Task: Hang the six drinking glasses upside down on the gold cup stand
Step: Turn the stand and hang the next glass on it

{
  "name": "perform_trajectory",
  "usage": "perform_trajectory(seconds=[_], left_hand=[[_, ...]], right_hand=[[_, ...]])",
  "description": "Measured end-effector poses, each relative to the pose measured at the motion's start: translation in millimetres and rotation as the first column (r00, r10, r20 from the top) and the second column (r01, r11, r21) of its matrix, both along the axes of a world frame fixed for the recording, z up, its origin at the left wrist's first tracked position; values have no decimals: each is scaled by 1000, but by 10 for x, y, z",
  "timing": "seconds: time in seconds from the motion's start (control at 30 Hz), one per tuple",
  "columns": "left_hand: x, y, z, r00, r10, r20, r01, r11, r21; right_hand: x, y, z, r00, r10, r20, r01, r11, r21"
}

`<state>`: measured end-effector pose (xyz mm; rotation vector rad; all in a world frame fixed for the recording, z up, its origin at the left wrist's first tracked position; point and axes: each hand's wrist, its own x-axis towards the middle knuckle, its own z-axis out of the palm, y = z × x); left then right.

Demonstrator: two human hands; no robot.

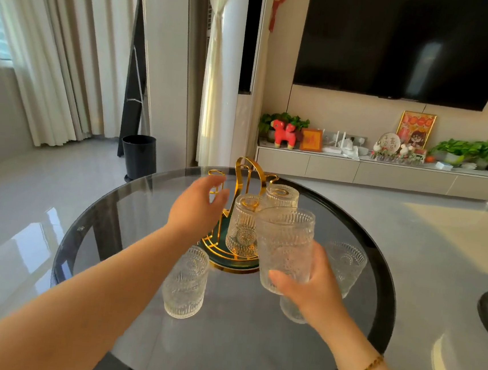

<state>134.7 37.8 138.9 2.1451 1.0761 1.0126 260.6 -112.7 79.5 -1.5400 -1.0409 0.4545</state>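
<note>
The right hand (313, 284) has a glass (286, 245) in its grip, the open left hand (197, 207) empty beside the gold stand (245, 173) with 2 glasses on it.

Round glass table (221, 346), black bin (139, 157), wall television (405, 42)

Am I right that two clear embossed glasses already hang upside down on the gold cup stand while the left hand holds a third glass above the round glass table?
Nearly: the head view shows the right hand, not the left, holding the third clear embossed glass. The left hand reaches empty toward the gold cup stand. Two glasses do hang there upside down, above the round glass table.
</note>
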Motion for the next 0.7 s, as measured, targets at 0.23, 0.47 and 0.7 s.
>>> perform_trajectory(seconds=[0.23,0.47,0.7], left_hand=[[773,104,197,979,-74,-188,60,995,-80],[1168,262,194,975,98,-197,-132,977,-165],[1272,313,131,948,173,-268,-200,977,-79]], right_hand=[[507,-124,197,991,-93,98,102,991,-91],[857,-237,250,975,-131,180,156,979,-133],[1001,-178,213,975,-160,156,180,976,-123]])
